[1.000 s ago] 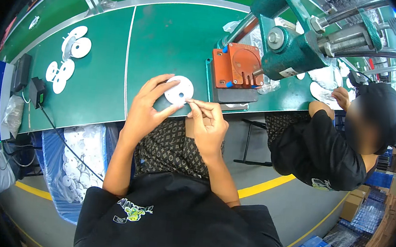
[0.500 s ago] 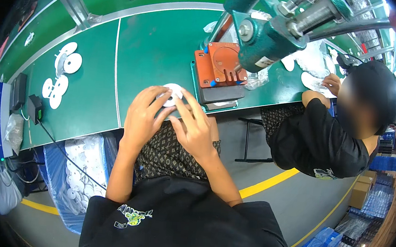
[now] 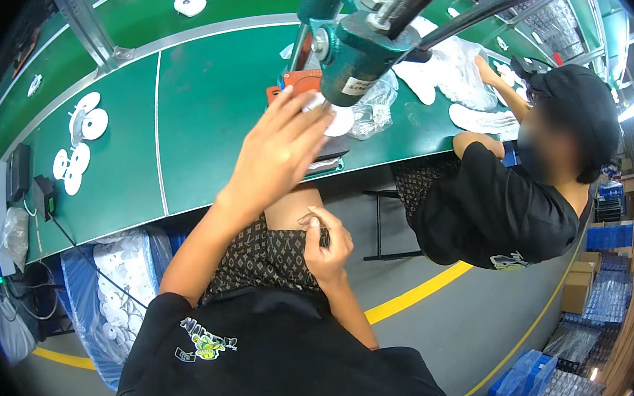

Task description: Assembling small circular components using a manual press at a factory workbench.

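My left hand reaches over the press with its fingers stretched across a white disc. The fingers cover part of the disc, and the thumb is hidden. Beneath them is the orange fixture, mostly screened by my hand and the press head. The green press head stands just above the disc. My right hand is drawn back near my lap, its fingers curled in with the thumb against them. What it holds, if anything, is too small to make out.
Several white discs lie on the green table at the left. Below, a blue-lined bin holds many white parts. Clear plastic bags lie beside the press. A co-worker sits at the right, reaching over white pieces.
My left hand has carried the white disc from the table's front edge up to the press fixture. My right hand has let go and pulled back toward my lap, fingers curled. The view has shifted.
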Demonstrator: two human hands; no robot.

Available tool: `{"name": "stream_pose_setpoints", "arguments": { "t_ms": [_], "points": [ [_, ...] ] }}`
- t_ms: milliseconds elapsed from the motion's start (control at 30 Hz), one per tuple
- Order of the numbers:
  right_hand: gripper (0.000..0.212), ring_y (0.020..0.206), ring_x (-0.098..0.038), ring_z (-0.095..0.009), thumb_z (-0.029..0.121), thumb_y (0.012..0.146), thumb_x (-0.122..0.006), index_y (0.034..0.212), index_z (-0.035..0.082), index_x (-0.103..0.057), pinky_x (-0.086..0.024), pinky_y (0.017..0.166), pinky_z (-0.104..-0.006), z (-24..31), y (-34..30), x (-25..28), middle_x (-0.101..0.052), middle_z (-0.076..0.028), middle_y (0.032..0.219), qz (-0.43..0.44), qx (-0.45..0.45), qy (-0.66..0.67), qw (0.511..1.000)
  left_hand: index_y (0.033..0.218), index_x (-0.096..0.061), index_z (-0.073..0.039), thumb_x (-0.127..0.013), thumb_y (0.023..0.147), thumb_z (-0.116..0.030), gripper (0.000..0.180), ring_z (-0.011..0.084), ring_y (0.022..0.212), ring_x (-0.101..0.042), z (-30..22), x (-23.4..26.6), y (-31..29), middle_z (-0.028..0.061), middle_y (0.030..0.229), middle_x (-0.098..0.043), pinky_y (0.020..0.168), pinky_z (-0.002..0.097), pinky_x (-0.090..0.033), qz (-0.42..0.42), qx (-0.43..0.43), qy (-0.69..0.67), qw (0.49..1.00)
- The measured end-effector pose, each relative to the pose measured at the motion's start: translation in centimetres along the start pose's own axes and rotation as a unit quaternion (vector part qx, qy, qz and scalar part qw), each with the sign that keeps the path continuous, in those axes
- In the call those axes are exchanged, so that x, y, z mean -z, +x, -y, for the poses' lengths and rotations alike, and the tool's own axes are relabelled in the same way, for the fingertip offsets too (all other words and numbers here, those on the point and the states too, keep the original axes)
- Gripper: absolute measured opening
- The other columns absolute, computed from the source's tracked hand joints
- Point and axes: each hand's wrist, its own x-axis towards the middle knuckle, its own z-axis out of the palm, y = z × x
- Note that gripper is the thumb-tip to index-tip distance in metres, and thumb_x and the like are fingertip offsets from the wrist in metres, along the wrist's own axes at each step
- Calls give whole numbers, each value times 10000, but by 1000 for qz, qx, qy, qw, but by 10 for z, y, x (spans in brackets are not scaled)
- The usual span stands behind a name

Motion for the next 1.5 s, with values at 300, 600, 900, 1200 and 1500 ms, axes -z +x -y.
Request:
{"name": "stream_pose_setpoints", "arguments": {
  "t_ms": [300,600,900,1200,1500],
  "points": [
    [438,1149,-537,-311,-13,893,-563,1308,-65,-433,-475,970,-426,84,207,58,-471,-198,1239,-234,285,-21,929,1173,-610,-21,-737,827,-277,449,370,1359,-415,11,-1,-2,184,1306,-555,1145,501,-313,13,67,-16,998],
    [247,745,-581,-283,155,961,-496,845,-37,-599,-478,703,-408,143,312,125,-595,-155,787,-202,310,-220,903,1111,-631,-49,-776,784,-275,423,348,1310,-469,15,3,6,157,1298,-565,1139,506,-331,12,76,-11,997],
    [604,455,-339,-156,335,1032,-219,462,150,-298,-418,492,-317,82,137,94,-366,-34,470,-207,251,275,905,1195,-584,-45,-756,693,-85,533,337,1315,-461,25,-20,2,154,1344,-518,1140,492,-338,-33,97,-59,993],
    [468,1269,-488,-440,127,943,-520,1338,-75,-372,-369,1096,-557,104,262,87,-472,-329,1348,-60,295,323,897,1145,-652,-16,-784,701,-136,478,302,1173,-585,25,-13,3,143,1197,-635,1112,494,-382,-68,-3,27,997],
    [553,1165,-547,-384,210,681,-875,1117,50,-574,-468,971,-465,-6,61,12,-547,-205,1268,-61,233,-112,964,1198,-611,54,-717,840,-111,409,228,1120,-630,-42,24,-79,148,1198,-665,1040,397,-443,5,257,-333,907]
  ]
}}
